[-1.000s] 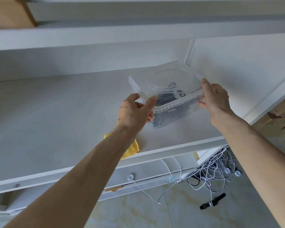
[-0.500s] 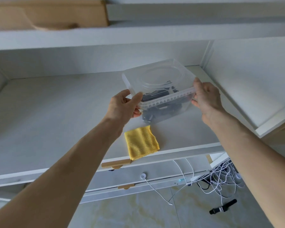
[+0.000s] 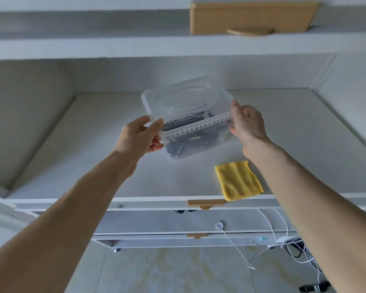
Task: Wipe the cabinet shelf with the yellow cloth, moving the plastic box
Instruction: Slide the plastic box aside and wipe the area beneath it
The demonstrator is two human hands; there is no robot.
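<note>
Between the two hands, over the middle of the cabinet shelf (image 3: 93, 157), sits the plastic box (image 3: 188, 117), a clear lidded tub with dark items inside. Whether its base rests on the shelf or is lifted just clear cannot be told. Its ribbed rim runs left to right across the view, tilted slightly up toward the right, so the long axis spans from one hand to the other.

The left hand (image 3: 138, 134) closes on the near left corner, thumb on the lid edge and fingers curled under the rim. The right hand (image 3: 246, 123) presses on the right end, fingertips at the lid corner and palm against the side wall. Both hands are closed on the box, neither visibly nearer than the other (a shared two-handed grip).

To the right and nearer the front edge lies the yellow cloth (image 3: 238, 180), flat, one corner just overhanging the edge, apart from the box and below the right wrist. The right hand is much the nearer to it.

My judgement: the box should be set down on the left half, away from the cloth.
</note>
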